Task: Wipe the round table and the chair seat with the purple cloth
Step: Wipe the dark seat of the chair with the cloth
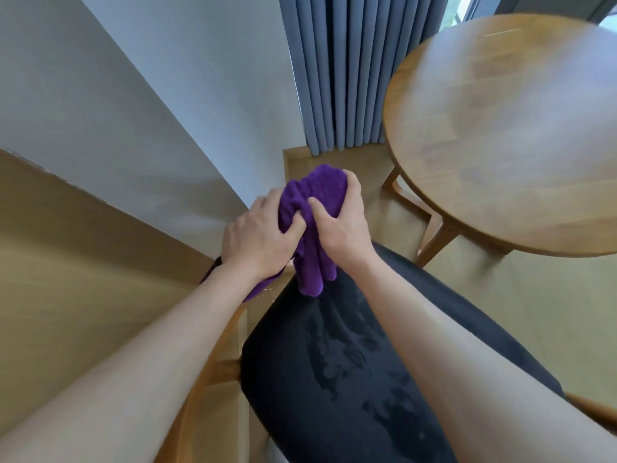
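Head view shows me the purple cloth [310,225] bunched up and held in the air, just above the far edge of the black chair seat [350,372]. My left hand [257,238] squeezes its left side, with fingers curled tight around it. My right hand [340,222] squeezes the right side the same way — thumb pressed into the folds. A loose end of the cloth hangs down between my wrists. I see dark wet-looking marks on the seat. Off to the right stands the round table [507,135] — wooden, well apart from the cloth. Gray curtains [337,68] hang behind.
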### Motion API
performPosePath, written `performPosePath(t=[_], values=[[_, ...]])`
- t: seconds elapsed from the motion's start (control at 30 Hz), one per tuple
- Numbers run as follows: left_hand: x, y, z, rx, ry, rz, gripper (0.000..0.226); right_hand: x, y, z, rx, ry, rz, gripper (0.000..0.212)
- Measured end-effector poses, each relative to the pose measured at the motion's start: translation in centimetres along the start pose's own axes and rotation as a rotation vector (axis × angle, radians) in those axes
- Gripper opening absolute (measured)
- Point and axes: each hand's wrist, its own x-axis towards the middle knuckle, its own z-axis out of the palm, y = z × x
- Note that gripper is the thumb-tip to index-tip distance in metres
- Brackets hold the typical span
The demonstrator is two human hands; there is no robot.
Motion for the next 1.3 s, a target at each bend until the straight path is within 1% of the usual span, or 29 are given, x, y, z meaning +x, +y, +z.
performPosePath(t=[0.07, 0.1, 0.17, 0.23, 0.33, 0.5, 0.6, 0.7, 0.77, 0.83, 0.9, 0.97, 1.07, 1.17, 1.23, 1.3], values=[[-2.7, -2.0, -0.6, 0.019, -0.007, -0.041, 0.053, -1.4, 0.0, 0.9, -0.114, -0.006, -0.01, 0.096], [-3.8, -2.8, -0.9, 0.018, -0.015, -0.052, 0.055, -2.1, 0.0, 1.4, -0.149, -0.003, -0.009, 0.107], [-5.5, -3.6, -1.5, 0.018, -0.027, -0.063, 0.06, -3.4, -0.1, 2.5, -0.163, 0.009, -0.004, 0.117], [-6.6, -3.9, -1.6, 0.033, -0.025, -0.083, 0.066, -4.3, -0.3, 3.3, -0.153, 0.027, 0.007, 0.118], [-7.9, -4.1, -1.5, 0.036, -0.006, -0.11, 0.071, -5.5, -0.6, 4.4, -0.157, 0.048, 0.027, 0.113], [-10.4, -4.7, -1.6, 0.008, 0.005, -0.079, 0.07, -8.6, -1.0, 7.3, -0.188, 0.119, 0.042, 0.086], [-12.7, -5.7, -1.8, -0.003, -0.001, -0.062, 0.07, -11.5, -0.6, 8.9, -0.089, 0.162, 0.027, 0.074], [-15.1, -7.1, -1.9, -0.033, 0.001, -0.082, 0.068, -14.2, 0.1, 10.3, 0.013, 0.149, 0.004, 0.071], [-16.7, -7.8, -2.1, -0.074, -0.002, -0.104, 0.068, -15.7, 0.5, 11.1, 0.096, 0.113, 0.058, 0.069], [-18.1, -8.4, -2.2, -0.138, 0.002, -0.155, 0.069, -17.1, 0.9, 11.7, 0.196, 0.082, 0.203, 0.056], [-19.6, -8.9, -2.2, -0.229, 0.012, -0.203, 0.071, -18.5, 1.4, 12.1, 0.197, 0.06, 0.289, 0.039], [-20.7, -9.1, -2.3, -0.28, 0.014, -0.23, 0.075, -19.4, 1.7, 12.2, 0.18, 0.032, 0.307, 0.031], [-21.5, -9.0, -2.4, -0.256, -0.004, -0.259, 0.078, -19.8, 1.2, 12.1, 0.142, -0.008, 0.344, 0.032], [-21.8, -8.4, -2.9, -0.208, -0.059, -0.269, 0.076, -19.5, 0.4, 11.9, 0.021, -0.02, 0.329, 0.042], [-21.5, -8.4, -3.5, -0.154, -0.102, -0.216, 0.076, -18.4, -0.6, 11.3, -0.061, 0.016, 0.282, 0.052], [-20.2, -8.5, -3.9, -0.096, -0.142, -0.149, 0.085, -16.1, -1.5, 10.3, -0.094, 0.066, 0.261, 0.055]])
